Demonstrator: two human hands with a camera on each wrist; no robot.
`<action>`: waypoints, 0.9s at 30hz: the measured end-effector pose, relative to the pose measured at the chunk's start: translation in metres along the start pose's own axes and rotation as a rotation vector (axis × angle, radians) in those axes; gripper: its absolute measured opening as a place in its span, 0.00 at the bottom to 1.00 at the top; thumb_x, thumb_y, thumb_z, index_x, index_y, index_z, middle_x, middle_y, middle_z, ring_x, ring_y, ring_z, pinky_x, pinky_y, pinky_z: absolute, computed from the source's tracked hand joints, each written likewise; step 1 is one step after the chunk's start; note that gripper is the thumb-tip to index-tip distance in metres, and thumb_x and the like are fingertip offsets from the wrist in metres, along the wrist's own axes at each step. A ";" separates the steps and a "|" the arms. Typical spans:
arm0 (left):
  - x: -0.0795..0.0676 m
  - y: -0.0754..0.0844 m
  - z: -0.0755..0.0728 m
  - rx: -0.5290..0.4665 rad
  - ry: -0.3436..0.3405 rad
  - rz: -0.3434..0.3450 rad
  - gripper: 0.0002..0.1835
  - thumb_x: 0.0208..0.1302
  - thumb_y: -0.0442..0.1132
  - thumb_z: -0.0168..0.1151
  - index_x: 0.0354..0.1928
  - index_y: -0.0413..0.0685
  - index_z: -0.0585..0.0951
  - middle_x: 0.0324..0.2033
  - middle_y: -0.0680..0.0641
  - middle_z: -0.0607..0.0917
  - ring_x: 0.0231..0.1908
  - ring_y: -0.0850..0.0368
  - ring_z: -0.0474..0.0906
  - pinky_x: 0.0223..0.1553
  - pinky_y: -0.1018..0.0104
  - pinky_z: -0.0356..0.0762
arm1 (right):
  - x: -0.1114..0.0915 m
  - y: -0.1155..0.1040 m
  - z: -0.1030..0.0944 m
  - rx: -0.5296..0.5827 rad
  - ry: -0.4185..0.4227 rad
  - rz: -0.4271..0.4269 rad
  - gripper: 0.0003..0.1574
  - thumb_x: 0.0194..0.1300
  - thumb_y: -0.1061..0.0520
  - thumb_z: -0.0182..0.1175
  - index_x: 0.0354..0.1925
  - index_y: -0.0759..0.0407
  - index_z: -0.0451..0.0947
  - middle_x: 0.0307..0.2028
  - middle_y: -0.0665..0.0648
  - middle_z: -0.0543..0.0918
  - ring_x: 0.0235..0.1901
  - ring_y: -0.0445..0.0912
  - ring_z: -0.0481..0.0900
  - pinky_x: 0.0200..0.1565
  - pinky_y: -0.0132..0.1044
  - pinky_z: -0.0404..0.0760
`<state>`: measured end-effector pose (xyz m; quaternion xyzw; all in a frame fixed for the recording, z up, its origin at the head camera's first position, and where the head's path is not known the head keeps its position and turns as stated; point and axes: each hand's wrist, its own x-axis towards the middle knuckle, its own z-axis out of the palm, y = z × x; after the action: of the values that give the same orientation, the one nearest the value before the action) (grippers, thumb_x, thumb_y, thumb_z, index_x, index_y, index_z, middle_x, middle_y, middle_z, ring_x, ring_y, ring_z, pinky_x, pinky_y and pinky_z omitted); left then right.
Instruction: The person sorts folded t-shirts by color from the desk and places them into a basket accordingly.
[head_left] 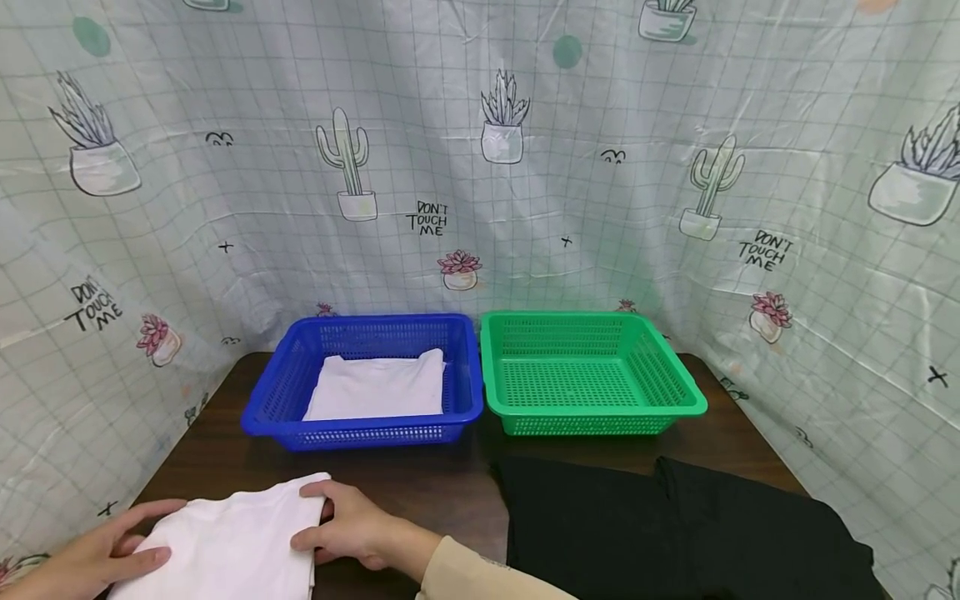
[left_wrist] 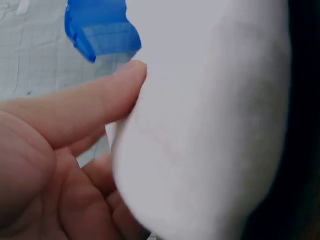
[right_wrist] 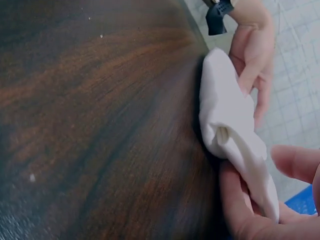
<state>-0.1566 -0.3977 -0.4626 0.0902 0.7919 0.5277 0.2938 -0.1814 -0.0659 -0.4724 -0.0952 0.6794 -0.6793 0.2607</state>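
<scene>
The left hand (head_left: 105,554) pinched one side of a folded white cloth (head_left: 232,542) at the table's near left; the right hand (head_left: 356,525) gripped its opposite side. The right wrist view revealed what the head view hid: stacked layers at that edge, with a small hollow between folds. The left wrist view showed a thick, rounded fold, its lower part blurred. From above, the cloth looked smooth and flat-faced, its far edge slightly wavy. Only the head view took in the black fabric (head_left: 600,525) on the dark table (head_left: 427,487), and, farther off, the green basket (head_left: 600,410) beside the blue basket (head_left: 375,423), which held another white cloth (head_left: 382,387). Behind hung a cactus-print sheet (head_left: 285,183).
</scene>
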 end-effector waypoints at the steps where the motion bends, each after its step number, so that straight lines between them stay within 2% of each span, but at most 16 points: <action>1: 0.000 -0.001 -0.001 -0.022 -0.025 0.018 0.25 0.77 0.40 0.47 0.72 0.65 0.60 0.50 0.42 0.82 0.45 0.56 0.81 0.42 0.64 0.80 | 0.000 0.000 0.000 -0.010 0.007 -0.002 0.35 0.53 0.77 0.65 0.56 0.53 0.76 0.35 0.59 0.71 0.27 0.48 0.80 0.34 0.48 0.85; 3: 0.001 -0.002 -0.002 -0.036 -0.057 0.045 0.26 0.78 0.38 0.46 0.62 0.87 0.65 0.55 0.44 0.78 0.47 0.61 0.79 0.44 0.66 0.79 | 0.001 -0.001 0.000 -0.027 0.018 -0.010 0.35 0.52 0.76 0.66 0.55 0.52 0.77 0.36 0.59 0.71 0.26 0.47 0.80 0.33 0.46 0.85; 4: 0.002 -0.002 -0.002 -0.024 -0.063 0.059 0.27 0.78 0.38 0.46 0.56 0.94 0.65 0.56 0.44 0.76 0.48 0.62 0.79 0.44 0.67 0.79 | 0.001 -0.001 0.000 -0.042 0.024 -0.015 0.35 0.52 0.76 0.67 0.55 0.52 0.77 0.35 0.58 0.71 0.26 0.46 0.80 0.32 0.44 0.85; 8: 0.003 -0.002 0.000 0.077 -0.006 0.041 0.28 0.76 0.40 0.50 0.54 0.97 0.62 0.57 0.41 0.72 0.46 0.67 0.76 0.42 0.68 0.77 | 0.002 -0.003 0.003 -0.126 0.059 -0.063 0.35 0.50 0.73 0.71 0.54 0.50 0.78 0.34 0.54 0.73 0.27 0.42 0.78 0.29 0.38 0.83; 11: 0.003 -0.001 0.003 0.099 0.023 0.029 0.28 0.75 0.40 0.51 0.53 0.98 0.62 0.58 0.38 0.71 0.46 0.67 0.76 0.42 0.69 0.77 | 0.003 -0.003 0.005 -0.225 0.105 -0.088 0.36 0.46 0.70 0.74 0.53 0.48 0.79 0.36 0.49 0.75 0.29 0.39 0.77 0.29 0.33 0.81; 14: 0.004 -0.002 0.005 0.076 0.019 0.058 0.28 0.75 0.39 0.51 0.54 0.96 0.63 0.56 0.44 0.73 0.46 0.67 0.75 0.43 0.69 0.77 | 0.004 -0.001 0.004 -0.271 0.132 -0.086 0.39 0.43 0.69 0.77 0.53 0.46 0.79 0.39 0.45 0.77 0.34 0.37 0.75 0.31 0.32 0.80; 16: 0.004 -0.002 0.006 0.067 0.017 0.079 0.29 0.75 0.38 0.51 0.55 0.95 0.63 0.54 0.47 0.73 0.46 0.67 0.75 0.44 0.70 0.76 | 0.006 0.003 0.001 -0.243 0.112 -0.083 0.39 0.43 0.70 0.76 0.54 0.46 0.79 0.41 0.45 0.77 0.35 0.38 0.75 0.33 0.32 0.80; 20: 0.006 -0.002 0.007 0.060 0.028 0.095 0.29 0.75 0.38 0.51 0.57 0.93 0.63 0.52 0.46 0.72 0.45 0.65 0.75 0.44 0.68 0.77 | 0.010 0.006 -0.006 -0.171 0.042 -0.092 0.40 0.46 0.72 0.74 0.56 0.46 0.78 0.42 0.46 0.77 0.34 0.39 0.77 0.33 0.35 0.81; 27: 0.004 0.003 0.009 -0.058 -0.008 0.241 0.34 0.75 0.30 0.46 0.72 0.77 0.58 0.53 0.47 0.76 0.51 0.58 0.78 0.47 0.56 0.80 | 0.008 0.006 -0.022 -0.095 -0.048 -0.125 0.41 0.50 0.73 0.71 0.59 0.45 0.77 0.38 0.48 0.80 0.33 0.40 0.82 0.34 0.36 0.83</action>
<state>-0.1553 -0.3873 -0.4645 0.1783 0.7584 0.5817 0.2339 -0.1977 -0.0507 -0.4819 -0.1661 0.6970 -0.6588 0.2293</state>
